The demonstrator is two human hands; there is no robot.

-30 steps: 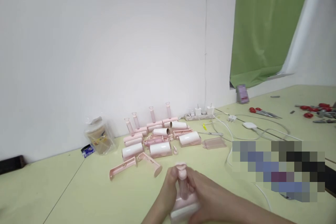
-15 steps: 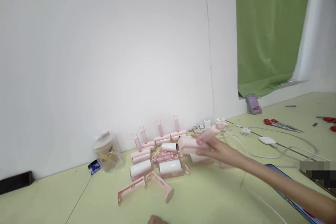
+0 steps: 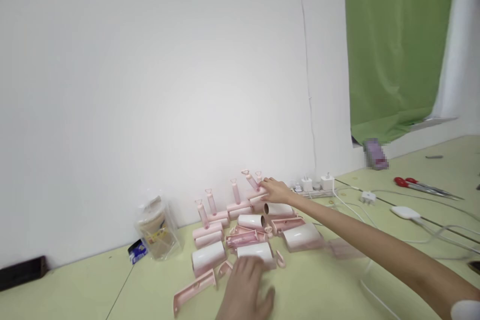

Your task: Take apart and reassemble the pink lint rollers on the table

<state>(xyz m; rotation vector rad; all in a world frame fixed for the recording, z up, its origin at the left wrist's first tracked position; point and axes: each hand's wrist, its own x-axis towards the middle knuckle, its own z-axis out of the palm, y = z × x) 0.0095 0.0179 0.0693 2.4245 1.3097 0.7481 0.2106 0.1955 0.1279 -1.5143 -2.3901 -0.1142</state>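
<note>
My right hand [image 3: 276,192] is stretched to the back by the wall, with its fingers on a pink lint roller [image 3: 252,182] whose clear handle tilts up to the left. Other assembled lint rollers [image 3: 208,230] stand in a row beside it, handles upright. In front, my left hand [image 3: 244,287] is slightly blurred, palm down, thumb apart from the fingers. It reaches over a pink curved cover, mostly hidden under it, and its fingertips overlap a white paper roll [image 3: 255,252]. Another pink cover [image 3: 194,290] lies just left of it.
Several white rolls [image 3: 209,256] and pink parts lie in the middle. A bagged cup [image 3: 155,230] and a dark phone [image 3: 22,272] are on the left. Right of the arm are white cables, a charger [image 3: 405,212], a power strip [image 3: 318,193] and red-handled scissors [image 3: 420,186].
My right hand has carried the lint roller from above the pile back to the wall row. My left hand has come up from the bottom edge over a pink cover.
</note>
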